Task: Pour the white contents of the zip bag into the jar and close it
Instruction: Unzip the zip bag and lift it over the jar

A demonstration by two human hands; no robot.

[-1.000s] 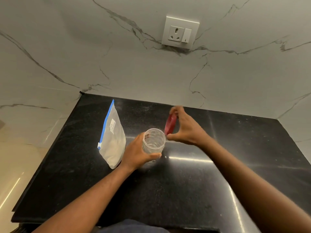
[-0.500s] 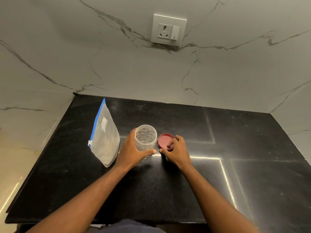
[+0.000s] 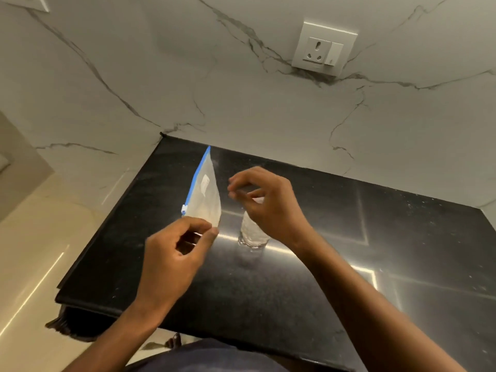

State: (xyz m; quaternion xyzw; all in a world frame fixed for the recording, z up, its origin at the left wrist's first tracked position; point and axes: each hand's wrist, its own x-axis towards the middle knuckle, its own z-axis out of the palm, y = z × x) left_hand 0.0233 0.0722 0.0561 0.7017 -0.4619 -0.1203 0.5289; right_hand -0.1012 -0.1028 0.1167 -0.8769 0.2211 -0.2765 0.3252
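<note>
Left hand [image 3: 177,253]: raised over the near-left part of the countertop [image 3: 295,296], fingers curled, thumb and forefinger drawn close together. Their tips overlap the near lower corner of the zip bag [image 3: 206,197]. Motion blur there; cannot tell whether they pinch the bag or only sit in front of it.

Right hand [image 3: 268,205]: held above the jar [image 3: 252,236], fingers loosely curled and pointing left toward the bag, apart from it. Nothing is gripped in it as far as the blur allows.

Zip bag: stands upright on the far-left part of the countertop, just left of the jar and not touching it. A blue zip strip [image 3: 200,170] runs along its left edge, with a white slider [image 3: 184,209] at the strip's near end. Small white label [image 3: 205,181] on the side. The pale white contents fill the lower part.

Jar: clear, upright on the countertop, between the two hands. Its lower body and base are visible; the mouth is hidden behind the right hand.

Surroundings: black speckled countertop with bright light streaks; white veined marble wall [image 3: 241,103] behind and to the left; a socket [image 3: 323,53] on the wall, far right.
</note>
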